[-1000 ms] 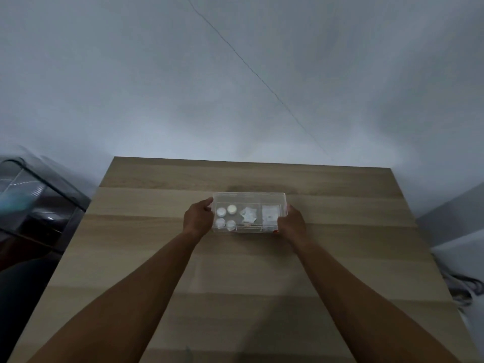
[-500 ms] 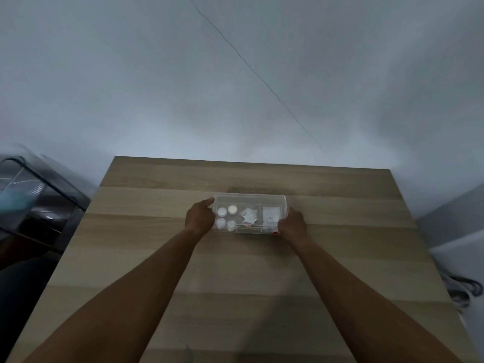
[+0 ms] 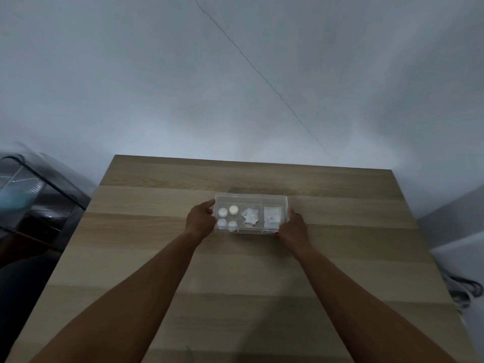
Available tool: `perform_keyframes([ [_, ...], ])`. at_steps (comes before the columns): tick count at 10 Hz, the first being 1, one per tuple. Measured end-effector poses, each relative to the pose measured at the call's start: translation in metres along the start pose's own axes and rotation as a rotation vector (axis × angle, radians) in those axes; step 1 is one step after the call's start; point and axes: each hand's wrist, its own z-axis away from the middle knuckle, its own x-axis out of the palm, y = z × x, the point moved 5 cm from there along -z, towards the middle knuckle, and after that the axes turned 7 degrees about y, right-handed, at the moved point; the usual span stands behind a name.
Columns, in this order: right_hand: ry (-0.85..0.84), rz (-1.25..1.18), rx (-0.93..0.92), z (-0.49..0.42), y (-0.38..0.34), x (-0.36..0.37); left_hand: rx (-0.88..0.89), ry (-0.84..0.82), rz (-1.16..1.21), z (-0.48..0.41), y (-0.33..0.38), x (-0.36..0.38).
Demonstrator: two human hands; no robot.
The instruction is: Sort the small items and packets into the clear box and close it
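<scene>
A clear box (image 3: 251, 199) with its lid on rests in the middle of the wooden table (image 3: 235, 271). Through the lid I see several white round items (image 3: 227, 218) in the left compartment, crumpled white packets (image 3: 250, 216) in the middle one and flat packets (image 3: 273, 217) in the right one. My left hand (image 3: 200, 219) grips the box's left end, thumb on the far corner. My right hand (image 3: 294, 227) grips the right end near the front corner.
A dark glass-topped cart (image 3: 34, 203) stands left of the table. A white wall (image 3: 235, 87) rises just behind the table's far edge. Cables (image 3: 463, 288) lie on the floor at the right. Bare wood surrounds the box on all sides.
Almost nothing differs. Both hands stay on the ends of the box, which sits in the same place on the table.
</scene>
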Motion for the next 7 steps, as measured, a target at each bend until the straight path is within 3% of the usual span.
perform_keyframes([
  [3, -0.018, 0.051, -0.006, 0.002, 0.0, -0.001, 0.021, 0.002, -0.041, 0.002, 0.001, 0.001],
  [5, -0.032, -0.051, -0.013, 0.004, -0.001, -0.006, -0.013, -0.003, 0.022, 0.004, -0.004, 0.002],
  [7, 0.097, -0.16, 0.027, 0.011, 0.014, -0.017, -0.007, 0.164, 0.104, 0.021, -0.014, -0.006],
])
